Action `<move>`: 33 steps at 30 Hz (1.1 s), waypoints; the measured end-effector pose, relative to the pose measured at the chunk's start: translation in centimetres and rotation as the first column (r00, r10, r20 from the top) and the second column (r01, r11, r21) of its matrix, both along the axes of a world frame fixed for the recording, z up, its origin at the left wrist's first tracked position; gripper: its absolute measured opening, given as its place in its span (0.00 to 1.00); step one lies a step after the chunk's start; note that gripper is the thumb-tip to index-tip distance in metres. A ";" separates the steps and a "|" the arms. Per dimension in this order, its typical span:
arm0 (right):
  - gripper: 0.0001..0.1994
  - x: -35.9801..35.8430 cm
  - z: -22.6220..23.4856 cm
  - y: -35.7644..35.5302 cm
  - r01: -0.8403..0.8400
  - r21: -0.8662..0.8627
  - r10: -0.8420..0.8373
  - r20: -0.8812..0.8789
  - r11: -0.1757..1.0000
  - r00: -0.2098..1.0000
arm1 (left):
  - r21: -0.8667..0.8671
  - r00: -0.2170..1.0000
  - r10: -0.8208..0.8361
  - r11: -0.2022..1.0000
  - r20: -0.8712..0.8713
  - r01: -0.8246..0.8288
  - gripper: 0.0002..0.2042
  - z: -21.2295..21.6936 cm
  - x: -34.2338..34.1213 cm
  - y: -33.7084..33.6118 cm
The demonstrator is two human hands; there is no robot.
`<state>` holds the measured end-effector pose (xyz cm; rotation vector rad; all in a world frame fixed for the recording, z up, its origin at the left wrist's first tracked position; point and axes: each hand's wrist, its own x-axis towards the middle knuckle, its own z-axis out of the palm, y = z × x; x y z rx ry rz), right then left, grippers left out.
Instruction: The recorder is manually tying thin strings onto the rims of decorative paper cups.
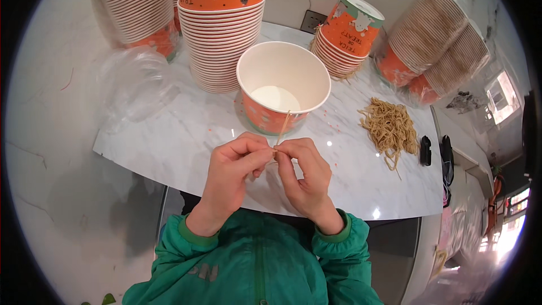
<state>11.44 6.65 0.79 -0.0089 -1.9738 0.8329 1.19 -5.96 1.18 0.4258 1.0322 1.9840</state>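
Note:
Both hands meet just in front of an upright orange paper bucket with a white inside. Between my fingertips runs a thin tan cord, one end sticking up against the bucket's side. My left hand is closed, thumb and forefinger pinching the cord. My right hand pinches it too, thumb against forefinger, right beside the left fingertips. Fingers cover the middle of the cord, so I cannot see whether it is looped. To the right lies a tangled heap of tan cord pieces.
Behind the bucket stands a tall stack of upturned paper buckets; a shorter stack is at its right. Plastic-wrapped bucket stacks lean at the far right. Clear plastic wrap lies left. A black object sits by the marble table's right edge.

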 end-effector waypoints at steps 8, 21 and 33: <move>0.05 1.1 -0.7 -0.2 -0.108 -0.595 0.194 0.082 0.796 0.978 | 0.042 0.874 0.256 0.964 -0.412 -0.262 0.02 -0.2 1.1 1.7; 0.09 2.0 -1.1 -0.4 -0.237 -0.837 0.302 -0.091 0.493 0.949 | -0.010 0.950 0.173 0.983 -0.259 -0.181 0.02 -0.6 1.9 2.3; 0.07 2.2 -1.2 -1.3 -0.277 -0.942 0.264 -0.223 0.187 0.938 | 0.097 0.599 0.297 0.934 -0.744 -0.343 0.04 -1.3 2.6 2.1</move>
